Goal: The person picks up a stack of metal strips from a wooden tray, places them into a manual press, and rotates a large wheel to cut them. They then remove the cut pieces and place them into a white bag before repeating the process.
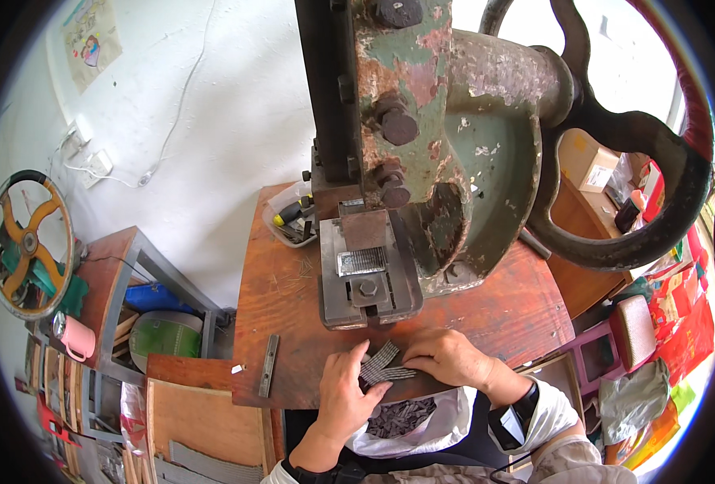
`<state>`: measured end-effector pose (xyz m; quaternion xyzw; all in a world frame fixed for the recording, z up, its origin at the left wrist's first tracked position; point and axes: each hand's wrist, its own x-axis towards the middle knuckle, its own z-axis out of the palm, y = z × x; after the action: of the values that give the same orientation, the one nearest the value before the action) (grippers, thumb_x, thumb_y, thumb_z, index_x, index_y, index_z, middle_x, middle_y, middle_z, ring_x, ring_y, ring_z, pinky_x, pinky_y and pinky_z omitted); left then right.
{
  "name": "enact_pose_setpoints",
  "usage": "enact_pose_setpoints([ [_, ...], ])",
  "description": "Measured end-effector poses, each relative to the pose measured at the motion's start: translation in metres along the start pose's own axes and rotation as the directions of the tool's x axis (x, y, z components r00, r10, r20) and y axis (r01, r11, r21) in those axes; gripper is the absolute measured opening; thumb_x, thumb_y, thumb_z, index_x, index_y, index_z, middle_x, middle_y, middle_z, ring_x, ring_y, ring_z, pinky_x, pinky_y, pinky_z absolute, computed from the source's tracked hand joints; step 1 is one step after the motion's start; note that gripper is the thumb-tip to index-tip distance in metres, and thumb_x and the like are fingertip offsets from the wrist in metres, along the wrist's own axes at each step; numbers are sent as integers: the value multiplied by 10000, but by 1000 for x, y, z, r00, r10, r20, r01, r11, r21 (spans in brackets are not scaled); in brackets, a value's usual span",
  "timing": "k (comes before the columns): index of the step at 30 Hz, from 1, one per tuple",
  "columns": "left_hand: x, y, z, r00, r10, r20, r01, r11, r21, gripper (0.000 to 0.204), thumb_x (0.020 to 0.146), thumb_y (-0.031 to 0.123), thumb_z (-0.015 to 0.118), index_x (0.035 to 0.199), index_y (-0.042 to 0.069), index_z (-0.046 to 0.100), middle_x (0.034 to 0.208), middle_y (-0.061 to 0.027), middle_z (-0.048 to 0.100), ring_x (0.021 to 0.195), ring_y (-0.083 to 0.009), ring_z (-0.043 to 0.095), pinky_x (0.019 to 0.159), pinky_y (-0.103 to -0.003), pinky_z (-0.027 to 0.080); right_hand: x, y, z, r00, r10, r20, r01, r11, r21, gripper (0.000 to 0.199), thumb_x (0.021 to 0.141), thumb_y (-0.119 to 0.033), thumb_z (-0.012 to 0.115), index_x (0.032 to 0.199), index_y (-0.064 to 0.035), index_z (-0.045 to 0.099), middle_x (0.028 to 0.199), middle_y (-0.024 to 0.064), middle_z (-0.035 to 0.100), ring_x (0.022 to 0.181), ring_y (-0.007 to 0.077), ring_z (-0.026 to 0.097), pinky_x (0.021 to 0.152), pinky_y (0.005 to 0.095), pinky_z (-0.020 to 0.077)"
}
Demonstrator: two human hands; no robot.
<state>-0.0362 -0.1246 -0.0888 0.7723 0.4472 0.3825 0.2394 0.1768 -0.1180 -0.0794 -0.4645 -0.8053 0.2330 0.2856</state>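
Just in front of the press, two grey ribbed strips [385, 371] fan out between my hands over the table's near edge. My left hand [343, 397] curls around their left ends, thumb and forefinger holding them. At their right side my right hand [448, 357] is closed in a pinch; its fingertips partly hide what they grip. Below the hands, a white bag [446, 427] in my lap holds many small grey pieces [402, 415]. Behind the hands is the metal die [367, 286] of the press, with a ribbed plate [362, 261] on it.
The heavy green press [406, 73] rises from the wooden table [285, 274], its large handwheel [615, 250] at right. A metal bar [268, 365] lies on the left. Behind it stands a plastic tub [281, 218] of tools. A wooden tray [204, 419] holds grey sheets at lower left.
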Motion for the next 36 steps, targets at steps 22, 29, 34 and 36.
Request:
enact_pose_setpoints([
  [22,2,-2,14,996,82,-29,-82,997,18,707,607,116,836,1240,13,538,923,-126,617,863,-283,574,747,-380,484,-230,9,-69,778,626,-47,-625,779,35,265,743,-74,739,993,-8,679,839,151,678,767,271,674,703,339,533],
  [29,4,0,10,999,34,-34,-35,999,-1,787,569,110,861,1268,24,512,921,-130,609,843,-265,592,748,-366,498,-24,-11,-18,976,-157,-148,146,986,-83,546,706,-140,758,1199,-37,547,1002,132,620,947,333,568,860,429,456],
  [34,5,-4,5,1000,-16,9,16,1000,-18,801,570,116,863,1280,28,503,923,-142,598,845,-276,596,750,-368,501,2,4,0,998,-41,-55,45,995,84,670,699,-134,753,1315,-115,490,1197,146,566,1063,369,530,931,425,424],
  [36,3,-6,4,1000,26,-2,-26,1000,-6,821,565,130,868,1288,21,494,924,-143,599,842,-278,596,747,-368,503,0,8,5,996,-73,-45,75,996,48,657,704,-178,753,1308,-119,501,1215,131,557,1097,367,512,941,432,417],
])
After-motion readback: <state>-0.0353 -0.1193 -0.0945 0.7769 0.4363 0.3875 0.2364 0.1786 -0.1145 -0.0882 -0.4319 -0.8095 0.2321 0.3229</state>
